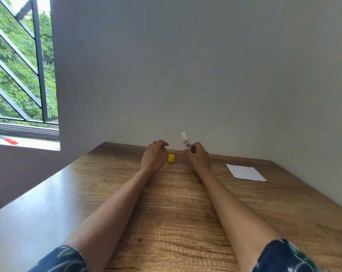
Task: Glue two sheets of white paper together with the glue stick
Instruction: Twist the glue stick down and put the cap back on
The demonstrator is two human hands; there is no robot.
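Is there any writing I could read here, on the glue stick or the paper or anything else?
"K": a bold black letter on the glue stick held in the right hand; the rest of its label is hidden by the fingers or too blurred to read.
White paper: no writing shows.
Yellow cap: no marking shows.
Red object on the windowsill: too small to read.

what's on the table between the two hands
In the head view, the yellow cap stands on the wooden table between the left hand and the right hand, which holds the glue stick.

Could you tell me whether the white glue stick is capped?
Uncapped: the right hand holds the white glue stick upright; its yellow cap stands on the table.
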